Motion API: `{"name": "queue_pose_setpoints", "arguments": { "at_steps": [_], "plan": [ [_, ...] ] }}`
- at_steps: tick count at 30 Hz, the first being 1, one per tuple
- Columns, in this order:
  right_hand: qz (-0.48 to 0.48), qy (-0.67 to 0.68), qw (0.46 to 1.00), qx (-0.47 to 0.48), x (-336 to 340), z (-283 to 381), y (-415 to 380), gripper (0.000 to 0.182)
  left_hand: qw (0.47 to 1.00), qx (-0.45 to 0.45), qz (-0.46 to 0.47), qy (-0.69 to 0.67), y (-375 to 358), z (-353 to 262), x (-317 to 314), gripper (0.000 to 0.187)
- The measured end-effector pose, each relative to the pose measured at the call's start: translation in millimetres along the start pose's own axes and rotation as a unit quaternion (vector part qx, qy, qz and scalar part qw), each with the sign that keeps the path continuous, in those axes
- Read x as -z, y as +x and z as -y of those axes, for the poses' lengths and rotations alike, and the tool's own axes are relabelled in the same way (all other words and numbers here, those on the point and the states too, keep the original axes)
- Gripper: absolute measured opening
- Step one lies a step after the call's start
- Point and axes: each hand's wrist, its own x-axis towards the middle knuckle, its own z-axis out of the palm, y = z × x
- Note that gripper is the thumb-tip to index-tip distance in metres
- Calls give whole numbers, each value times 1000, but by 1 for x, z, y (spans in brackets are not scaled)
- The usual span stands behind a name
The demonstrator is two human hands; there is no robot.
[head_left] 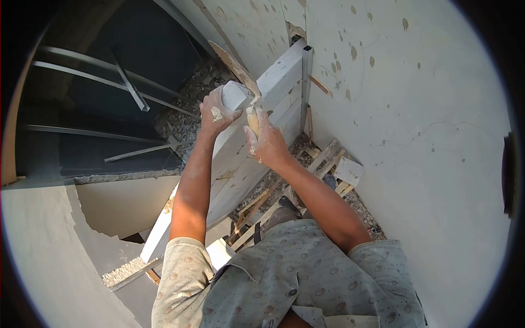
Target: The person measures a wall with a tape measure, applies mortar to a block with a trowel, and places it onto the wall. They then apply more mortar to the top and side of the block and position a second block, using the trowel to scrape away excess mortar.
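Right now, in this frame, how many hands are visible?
2. The left hand holds a white block by the wall's top edge; the right hand grips a trowel by its handle. No other hand shows.

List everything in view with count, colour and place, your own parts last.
trowel: one, tan handle, mortar-smeared blade, in the right hand
white block: one, white, at the left hand
block wall: one, white, centre
metal upright: one, grey, at the block wall's far end
spotted wall: one, off-white, right
metal bars: several, silver-grey, upper left
dark surface: one, near-black, upper left
rubble: uncountable, grey, beyond the block wall
wood strips: several, brown, on the ground
shirt: one, pale, patterned, bottom
left hand: one, white-smeared, centre
right hand: one, white-smeared, centre
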Motion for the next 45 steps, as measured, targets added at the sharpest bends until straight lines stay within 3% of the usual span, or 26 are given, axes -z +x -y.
{"name": "queue_pose_setpoints", "arguments": {
  "at_steps": [3,6,9,12,15,18,21,24,27,30,33,36,39,42,45],
  "plan": [
    [-74,-17,992,97,-12,-15,-5,46,1000,-6,-8,6,1,3,-1,94],
    [98,-43,987,-118,-3,-23,2,44,1000,-14,-15,7,4,-1,3,94],
    [-38,27,999,10,-4,-5,-9,44,1000,-7,-3,2,-6,5,-1,94],
    [97,-68,988,-99,-9,-26,-7,49,1000,-8,-5,-2,-4,4,2,94],
    [4,-48,987,-153,-9,-43,-6,46,1000,-14,2,-22,5,1,9,94],
    [-70,39,997,-16,4,-9,-17,48,999,-19,-30,0,-8,8,3,93],
    [114,-78,985,-104,-9,-38,-8,49,1000,-17,-19,-2,-6,4,6,94],
    [15,-19,994,-108,-6,-18,-8,49,1000,-5,17,3,-3,0,11,95],
    [-70,-49,995,44,-24,-38,-17,46,1000,-12,-8,-10,-5,4,7,95],
    [100,-106,979,-142,-12,-38,-4,46,1000,-22,-8,-6,-1,3,10,94],
    [-50,-28,998,39,-17,-25,-11,45,1000,-13,-1,-19,-1,0,9,92],
    [100,-82,986,-106,-19,-48,-6,47,1000,-21,-16,-11,-7,3,7,91],
    [21,-39,984,-171,-10,-49,-4,49,999,-30,-24,-18,2,7,9,92],
    [-56,20,998,6,-11,-40,-16,49,999,-21,-22,-17,-11,12,2,92],
    [73,-78,990,-96,-23,-88,1,49,999,-25,-22,-10,-7,7,8,93]
  ]
}}
